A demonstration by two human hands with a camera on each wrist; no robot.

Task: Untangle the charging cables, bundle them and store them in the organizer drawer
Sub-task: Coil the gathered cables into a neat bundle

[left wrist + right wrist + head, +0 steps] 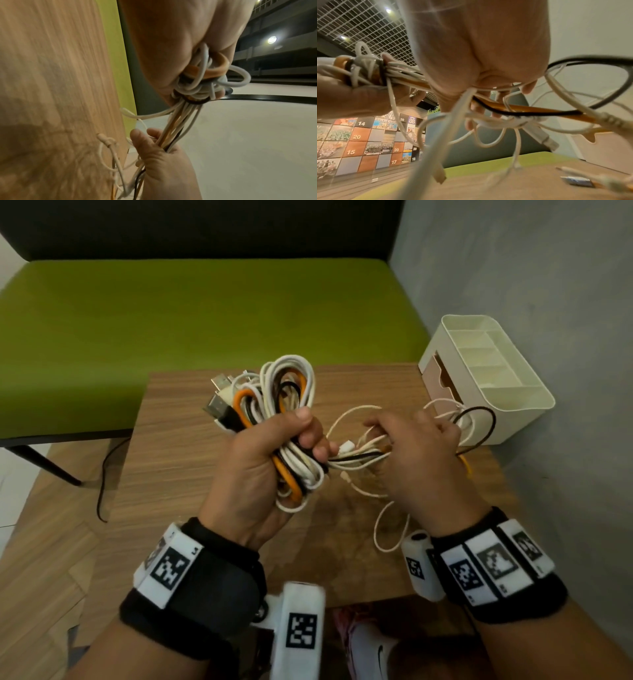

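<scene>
Nearest the viewer, both wrists carry black bands [191, 583] set with white blocks printed in square black-and-white coded markers; no lettering on them can be read. A white shoe [373, 652] below the table edge bears a dark swoosh mark. Above the wooden table [178, 474], the left hand [263, 470] is closed in a fist around the coiled bundle of charging cables [287, 392], white, orange and black loops standing above the thumb with USB plugs [217, 405] fanning to the left. The right hand [416, 453] has its fingers curled around the free tails of the same cables, which run taut between the two fists, while slack white loops [390, 529] hang to the tabletop. The step in hand appears to be bundling: it is best done by keeping the left fist firm on the coil, drawing the tails straight and even, then wrapping them around the coil's waist without trapping the hanging loops or bending the plugs. Farther right, well apart from the bundle, the cream organizer [513, 405] stands at the table's corner, its pale drawer [442, 378] seemingly shut; the cables are not yet stored. In the right wrist view a far wall of tiles [359, 142] shows the numbers 14, 15, 17, 18, 20 and 88.
</scene>
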